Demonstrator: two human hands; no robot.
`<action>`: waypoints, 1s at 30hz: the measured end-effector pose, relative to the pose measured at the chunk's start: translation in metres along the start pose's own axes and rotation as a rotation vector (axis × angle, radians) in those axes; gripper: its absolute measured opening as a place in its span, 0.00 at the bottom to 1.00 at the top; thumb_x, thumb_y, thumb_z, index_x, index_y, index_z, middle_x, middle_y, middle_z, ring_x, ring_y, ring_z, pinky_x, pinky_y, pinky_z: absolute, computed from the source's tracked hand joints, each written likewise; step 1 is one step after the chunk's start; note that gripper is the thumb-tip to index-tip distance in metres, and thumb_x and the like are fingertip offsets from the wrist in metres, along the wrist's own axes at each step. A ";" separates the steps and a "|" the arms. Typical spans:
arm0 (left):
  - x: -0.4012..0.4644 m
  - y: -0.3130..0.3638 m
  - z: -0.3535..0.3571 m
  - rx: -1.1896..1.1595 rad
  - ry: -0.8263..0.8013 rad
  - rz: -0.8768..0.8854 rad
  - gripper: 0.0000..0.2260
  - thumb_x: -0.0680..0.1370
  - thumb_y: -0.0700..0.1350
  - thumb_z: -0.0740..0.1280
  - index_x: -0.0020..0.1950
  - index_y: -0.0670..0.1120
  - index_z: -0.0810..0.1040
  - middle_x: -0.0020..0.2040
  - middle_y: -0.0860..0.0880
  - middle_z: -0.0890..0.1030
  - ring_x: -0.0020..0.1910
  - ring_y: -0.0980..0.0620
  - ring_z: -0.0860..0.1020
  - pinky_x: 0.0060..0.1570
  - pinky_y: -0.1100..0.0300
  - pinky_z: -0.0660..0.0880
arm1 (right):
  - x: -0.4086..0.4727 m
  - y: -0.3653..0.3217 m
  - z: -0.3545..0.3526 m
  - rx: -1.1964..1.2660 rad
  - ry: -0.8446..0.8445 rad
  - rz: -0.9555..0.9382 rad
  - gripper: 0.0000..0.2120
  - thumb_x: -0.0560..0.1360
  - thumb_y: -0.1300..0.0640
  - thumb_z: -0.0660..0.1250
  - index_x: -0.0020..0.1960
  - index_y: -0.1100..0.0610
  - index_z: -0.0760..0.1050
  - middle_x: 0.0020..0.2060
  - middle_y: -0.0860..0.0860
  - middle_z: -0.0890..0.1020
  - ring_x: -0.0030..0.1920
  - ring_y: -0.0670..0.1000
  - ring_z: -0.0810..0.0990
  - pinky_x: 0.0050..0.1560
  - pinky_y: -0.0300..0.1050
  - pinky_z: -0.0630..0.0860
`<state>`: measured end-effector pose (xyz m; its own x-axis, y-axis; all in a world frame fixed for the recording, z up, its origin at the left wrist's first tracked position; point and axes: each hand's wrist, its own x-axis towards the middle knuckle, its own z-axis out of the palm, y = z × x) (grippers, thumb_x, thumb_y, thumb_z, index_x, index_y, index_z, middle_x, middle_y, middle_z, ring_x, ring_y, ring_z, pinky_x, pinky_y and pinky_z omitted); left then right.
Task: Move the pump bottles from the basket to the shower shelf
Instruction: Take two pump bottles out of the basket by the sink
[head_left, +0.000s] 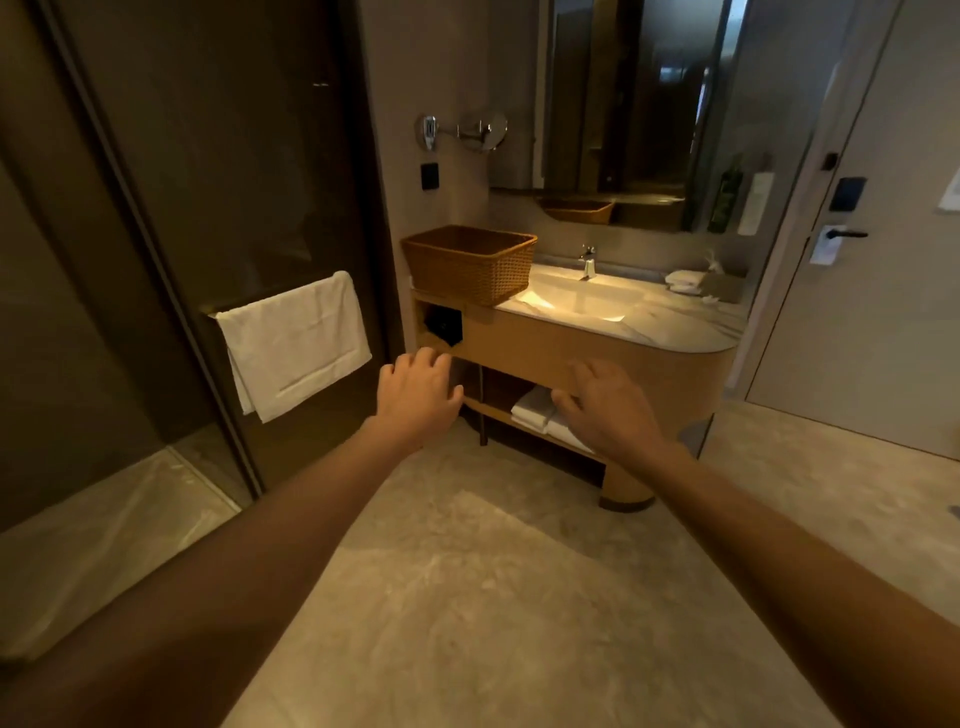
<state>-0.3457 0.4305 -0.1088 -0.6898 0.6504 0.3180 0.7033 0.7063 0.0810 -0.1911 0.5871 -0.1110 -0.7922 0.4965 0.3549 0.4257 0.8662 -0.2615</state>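
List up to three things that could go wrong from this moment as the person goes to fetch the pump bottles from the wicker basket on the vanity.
1. The basket sits at the vanity's left end, partly over the edge; a careless pull might tip it.
2. Its contents are hidden from here, so the bottles may be grabbed blind.
3. Both the left hand and right hand are empty and short of the basket; carrying bottles past the glass shower door risks a knock.

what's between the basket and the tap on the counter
Nothing stands there: in the head view only bare counter and the left part of the sink bowl separate the basket from the tap.
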 end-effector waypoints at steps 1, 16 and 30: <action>0.017 -0.005 0.010 -0.003 -0.003 -0.001 0.21 0.78 0.55 0.58 0.69 0.48 0.67 0.68 0.46 0.70 0.66 0.44 0.69 0.63 0.48 0.66 | 0.018 0.004 0.011 -0.006 -0.008 -0.010 0.22 0.78 0.47 0.57 0.68 0.57 0.66 0.66 0.56 0.71 0.66 0.56 0.68 0.63 0.53 0.67; 0.262 -0.074 0.143 0.052 -0.128 -0.114 0.22 0.79 0.54 0.56 0.69 0.45 0.67 0.68 0.44 0.70 0.64 0.41 0.70 0.61 0.46 0.67 | 0.291 0.059 0.155 0.002 -0.130 -0.117 0.22 0.79 0.47 0.57 0.70 0.56 0.66 0.67 0.55 0.72 0.68 0.56 0.66 0.65 0.52 0.66; 0.497 -0.061 0.247 0.040 -0.178 -0.269 0.23 0.79 0.54 0.56 0.71 0.45 0.65 0.69 0.44 0.69 0.66 0.41 0.68 0.64 0.47 0.65 | 0.562 0.148 0.254 0.071 -0.216 -0.275 0.21 0.79 0.48 0.56 0.68 0.58 0.67 0.66 0.57 0.72 0.67 0.58 0.66 0.65 0.56 0.67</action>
<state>-0.7742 0.7795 -0.1889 -0.8717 0.4751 0.1202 0.4869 0.8675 0.1018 -0.6848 0.9801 -0.1786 -0.9503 0.2156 0.2245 0.1585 0.9560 -0.2469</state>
